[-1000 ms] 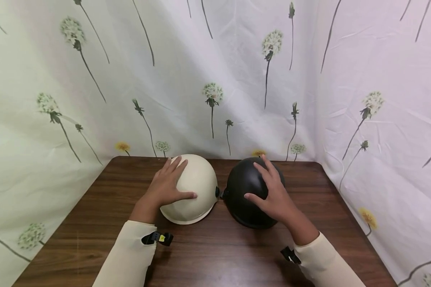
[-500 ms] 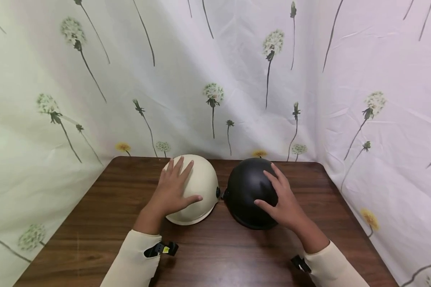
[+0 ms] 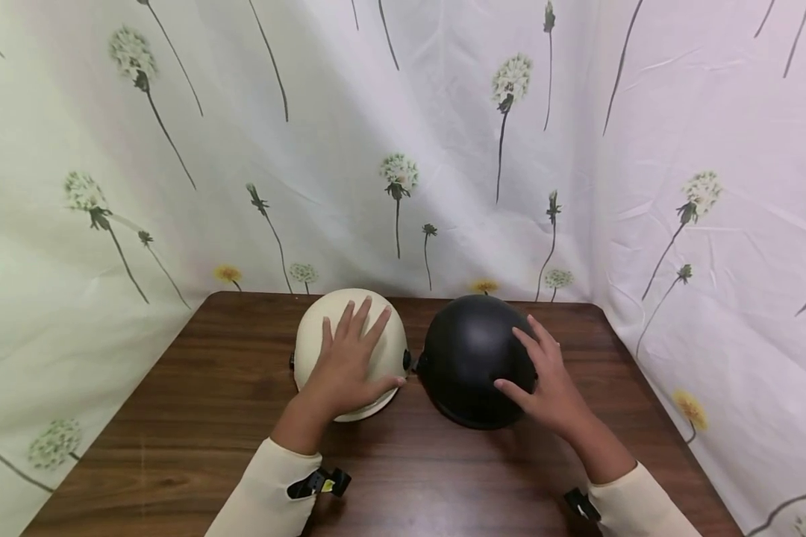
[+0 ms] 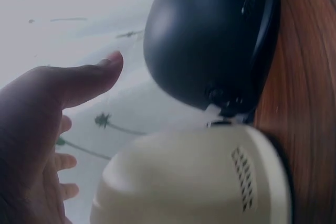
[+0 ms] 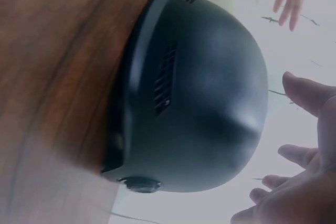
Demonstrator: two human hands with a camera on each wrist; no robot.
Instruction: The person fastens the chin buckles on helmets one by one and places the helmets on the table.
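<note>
Two helmets rest dome up, side by side, on the brown wooden table. The cream helmet (image 3: 312, 321) is on the left; the black helmet (image 3: 470, 335) is on the right, and their side fittings meet in the middle. In the head view my left hand (image 3: 345, 369) overlaps the cream dome with fingers spread; the left wrist view shows a gap between that hand (image 4: 42, 114) and the dome. My right hand (image 3: 551, 384) is at the black helmet's right side, fingers spread. In the right wrist view this hand (image 5: 304, 166) stands apart from the black shell (image 5: 210, 87).
The wooden table (image 3: 195, 418) backs onto a white curtain (image 3: 336, 149) printed with dandelions, which also runs along both sides. A black wrist strap (image 3: 319, 483) pokes from the left sleeve, another strap (image 3: 580, 505) from the right sleeve.
My left hand has slid rightward and toward me across the cream helmet. My right hand has drawn off to the right from the black helmet's top. Both helmets stay about where they were.
</note>
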